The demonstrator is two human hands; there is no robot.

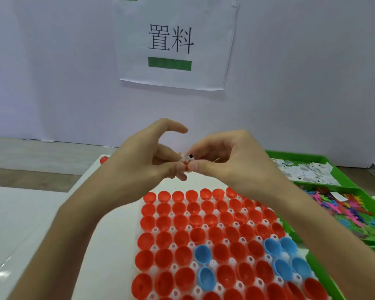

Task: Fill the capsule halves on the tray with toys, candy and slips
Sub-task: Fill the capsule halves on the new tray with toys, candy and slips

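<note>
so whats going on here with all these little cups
A person's left hand and right hand both pinch a small bundle, a white slip with something orange, above the white tray of red capsule halves and a few blue ones. The halves in view look empty. To the right sit green bins of slips and colourful toys.

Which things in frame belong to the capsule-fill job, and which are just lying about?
Job: left hand, right hand, both pinching a slip with orange bits; red and blue capsule halves; white tray; loose slips and coloured toys in the green bins.
Lying about: wall sign; lone red half beyond the tray's far left corner.
</note>
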